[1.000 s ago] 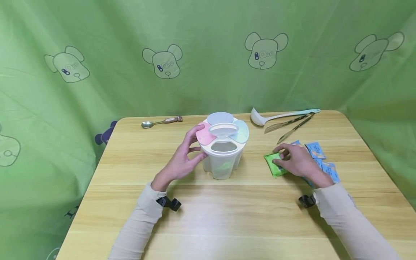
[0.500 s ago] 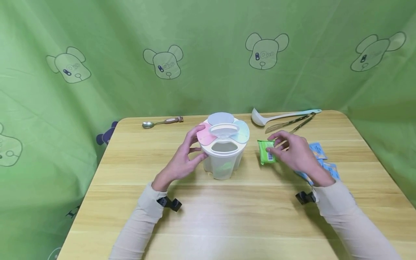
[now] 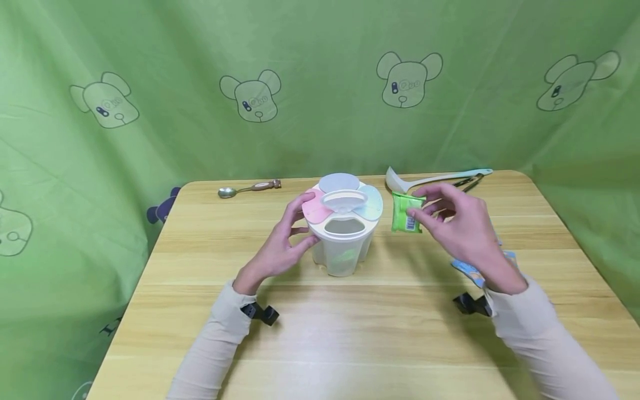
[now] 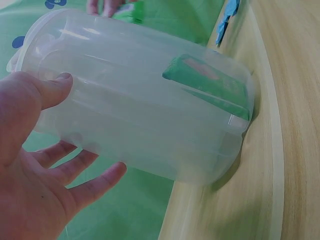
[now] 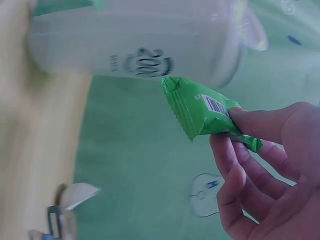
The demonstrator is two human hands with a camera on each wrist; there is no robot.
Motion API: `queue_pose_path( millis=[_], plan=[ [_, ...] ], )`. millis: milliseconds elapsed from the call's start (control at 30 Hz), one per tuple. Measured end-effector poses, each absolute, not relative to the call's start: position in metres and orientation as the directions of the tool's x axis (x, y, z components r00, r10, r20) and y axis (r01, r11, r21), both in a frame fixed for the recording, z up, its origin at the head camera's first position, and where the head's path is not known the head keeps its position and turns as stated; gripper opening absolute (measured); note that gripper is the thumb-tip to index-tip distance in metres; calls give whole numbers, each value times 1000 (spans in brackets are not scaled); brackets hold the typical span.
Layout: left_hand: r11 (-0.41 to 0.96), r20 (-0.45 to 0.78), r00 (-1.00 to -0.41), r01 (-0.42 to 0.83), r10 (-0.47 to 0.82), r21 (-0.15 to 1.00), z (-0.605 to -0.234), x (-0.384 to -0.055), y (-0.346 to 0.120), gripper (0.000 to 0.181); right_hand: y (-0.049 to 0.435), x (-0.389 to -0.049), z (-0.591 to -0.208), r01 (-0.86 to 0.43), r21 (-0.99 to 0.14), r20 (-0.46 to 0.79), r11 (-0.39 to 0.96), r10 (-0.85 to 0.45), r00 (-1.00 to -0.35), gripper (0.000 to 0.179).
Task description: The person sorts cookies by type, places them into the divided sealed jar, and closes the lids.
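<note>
A translucent plastic storage canister [image 3: 342, 255] stands upright on the table. Its white lid bears pink, mint and lilac flaps, and a raised white flap [image 3: 345, 200] behind the open front hole [image 3: 345, 225]. My left hand [image 3: 280, 247] holds the canister's left side near the lid, thumb in front, fingers round the side. Through its wall a green packet [image 4: 210, 85] shows at the bottom in the left wrist view. Right of the canister, my right hand [image 3: 460, 222] pinches another green snack packet [image 3: 406, 214] between thumb and fingers, raised above the table; its barcode [image 5: 216, 106] faces the right wrist camera.
Blue packets [image 3: 469, 272] lie beneath my right wrist, partly hidden by it. At the table's back edge are a spoon [image 3: 250, 188] on the left, and a ladle [image 3: 397, 181] and tongs [image 3: 472, 182] on the right. A green curtain [image 3: 320, 133] hangs behind.
My right hand has lifted the green packet off the table beside the blue packets and carried it up and left toward the canister. My left hand stays in place on the canister.
</note>
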State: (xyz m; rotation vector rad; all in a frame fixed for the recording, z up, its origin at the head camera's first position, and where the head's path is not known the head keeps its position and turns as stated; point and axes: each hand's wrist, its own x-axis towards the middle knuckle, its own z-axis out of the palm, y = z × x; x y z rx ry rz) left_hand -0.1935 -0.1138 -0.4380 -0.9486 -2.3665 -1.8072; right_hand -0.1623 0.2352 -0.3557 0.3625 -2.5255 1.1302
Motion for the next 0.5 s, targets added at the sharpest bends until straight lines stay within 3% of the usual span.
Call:
queue_pose_path(
  millis=[500],
  plan=[
    [169, 351, -822, 463, 449, 870, -436, -193, -114, 89, 209, -143, -316, -552, -605, 605, 573, -120, -787, 34]
  ],
)
